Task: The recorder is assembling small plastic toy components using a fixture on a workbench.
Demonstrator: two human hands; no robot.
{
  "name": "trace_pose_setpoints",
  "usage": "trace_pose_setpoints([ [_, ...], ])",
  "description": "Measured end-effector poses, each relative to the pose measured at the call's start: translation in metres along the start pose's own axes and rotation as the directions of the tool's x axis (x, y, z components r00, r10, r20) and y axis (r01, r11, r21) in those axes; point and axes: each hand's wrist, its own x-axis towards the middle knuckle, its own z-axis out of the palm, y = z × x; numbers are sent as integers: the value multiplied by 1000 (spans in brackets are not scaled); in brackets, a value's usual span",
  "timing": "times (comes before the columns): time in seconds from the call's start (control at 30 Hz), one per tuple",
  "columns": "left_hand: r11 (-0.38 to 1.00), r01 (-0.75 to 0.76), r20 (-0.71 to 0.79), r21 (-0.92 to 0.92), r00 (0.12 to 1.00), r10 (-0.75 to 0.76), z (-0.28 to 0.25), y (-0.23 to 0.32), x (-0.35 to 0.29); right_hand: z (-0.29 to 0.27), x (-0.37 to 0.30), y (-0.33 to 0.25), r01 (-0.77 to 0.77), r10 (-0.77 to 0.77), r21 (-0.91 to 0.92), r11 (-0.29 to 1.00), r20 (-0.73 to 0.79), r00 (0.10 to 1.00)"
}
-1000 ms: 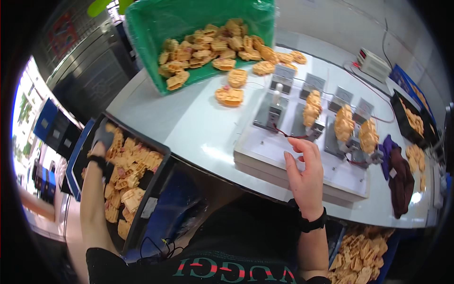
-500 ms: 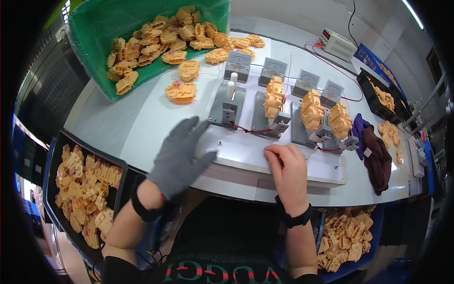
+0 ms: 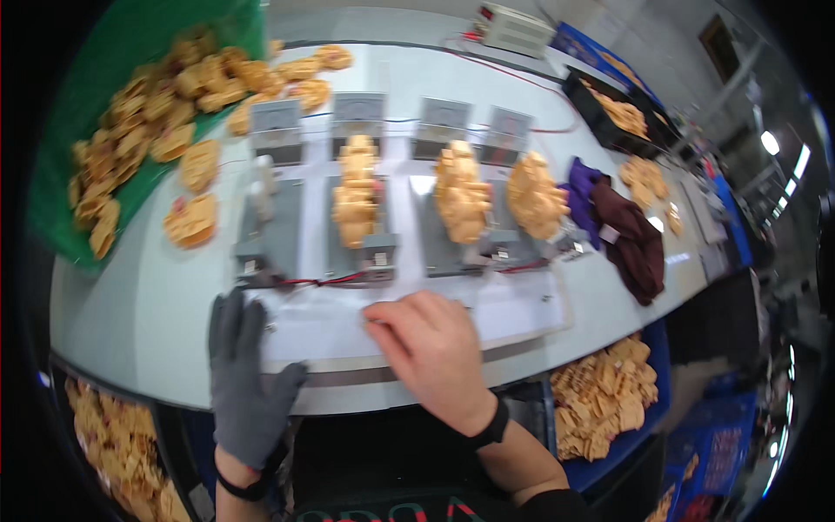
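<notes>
My left hand (image 3: 248, 374), in a grey glove, lies with fingers stretched out at the front left of a white board (image 3: 330, 344). It holds nothing. My bare right hand (image 3: 430, 352) is over the board's front part, its thumb and fingertips pinched together; whatever is between them is too small to make out. Behind the hands stand grey fixtures with panel meters. The leftmost fixture (image 3: 278, 217) bears white pegs and no part. Beige moulded plastic parts stand upright on the others: one part (image 3: 355, 191), a second part (image 3: 461, 196) and a third part (image 3: 535, 196).
A green bin (image 3: 52, 183) of beige parts stands at far left, with loose parts (image 3: 191, 220) beside it. Purple and maroon cloths (image 3: 631, 244) lie right of the board. Below the table edge are a blue crate (image 3: 657, 383) and another container of parts. A power supply (image 3: 513, 30) stands behind.
The view has turned to the right, so the bench shows further left. My left hand's fingers now point straight ahead, nearer the board's left end. My right hand stays pinched and has shifted leftward along the board.
</notes>
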Motion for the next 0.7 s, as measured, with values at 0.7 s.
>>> trace_pose_setpoints([
  [0.7, 998, 46, 55, -46, 998, -44, -1, 4, 1, -2, -3, -1, -8, 7, -11, 1000, -43, 999],
])
